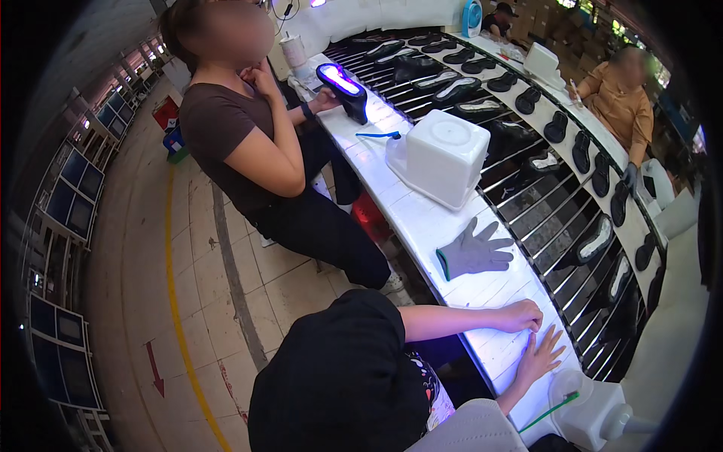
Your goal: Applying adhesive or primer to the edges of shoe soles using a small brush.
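Observation:
My left arm crosses the white worktop (493, 290) from a black sleeve. My left hand (518, 316) is closed, its fingertips pinched together against the thumb of my right hand. What lies between them, if anything, is too small to make out. My right hand (539, 357) rests over the worktop with fingers spread, and part of its forearm is hidden behind a grey stitched edge (471, 429). Beyond my left hand lies a grey work glove (476, 250) with a green cuff, flat and unworn. Close to my right hand is a white plastic container (595, 410) with a green-handled brush (553, 410).
A white boxy container (448, 154) and a blue brush (380, 135) stand farther along. At left, a person (241, 135) holds a black shoe (346, 90) with a glowing sole. A metal-rod conveyor (520, 211) carries black shoes; another person (621, 105) works across it.

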A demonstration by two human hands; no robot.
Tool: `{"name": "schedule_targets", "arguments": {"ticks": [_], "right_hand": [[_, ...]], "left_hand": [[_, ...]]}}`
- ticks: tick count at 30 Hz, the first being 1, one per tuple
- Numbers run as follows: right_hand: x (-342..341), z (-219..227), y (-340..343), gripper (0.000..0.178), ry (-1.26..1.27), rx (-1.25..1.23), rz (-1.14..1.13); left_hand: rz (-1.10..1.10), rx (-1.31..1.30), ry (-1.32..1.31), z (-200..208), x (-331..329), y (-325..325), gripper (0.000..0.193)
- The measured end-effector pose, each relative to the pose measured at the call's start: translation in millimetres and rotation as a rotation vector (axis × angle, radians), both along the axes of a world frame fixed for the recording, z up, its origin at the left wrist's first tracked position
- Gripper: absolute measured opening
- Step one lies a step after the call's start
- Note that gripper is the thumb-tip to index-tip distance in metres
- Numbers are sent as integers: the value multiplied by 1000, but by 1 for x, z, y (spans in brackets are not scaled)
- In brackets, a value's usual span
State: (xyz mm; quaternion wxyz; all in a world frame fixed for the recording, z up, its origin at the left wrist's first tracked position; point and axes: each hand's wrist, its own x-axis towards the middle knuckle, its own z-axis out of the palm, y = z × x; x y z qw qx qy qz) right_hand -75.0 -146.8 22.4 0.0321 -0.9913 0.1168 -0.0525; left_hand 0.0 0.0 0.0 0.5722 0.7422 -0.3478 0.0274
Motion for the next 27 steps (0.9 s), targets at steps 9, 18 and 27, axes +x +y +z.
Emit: {"name": "schedule_targets", "arguments": {"ticks": [9, 18, 27], "right_hand": [[6, 3, -6, 61, -42, -12, 13], [1, 6, 0, 59, -35, 2, 17], [-9, 6, -3, 60, -9, 15, -12]], "left_hand": [[23, -39, -104, 5, 7, -5, 17], [6, -150, 231, 6, 3, 1, 27], [15, -108, 293, 12, -9, 0, 25]]}}
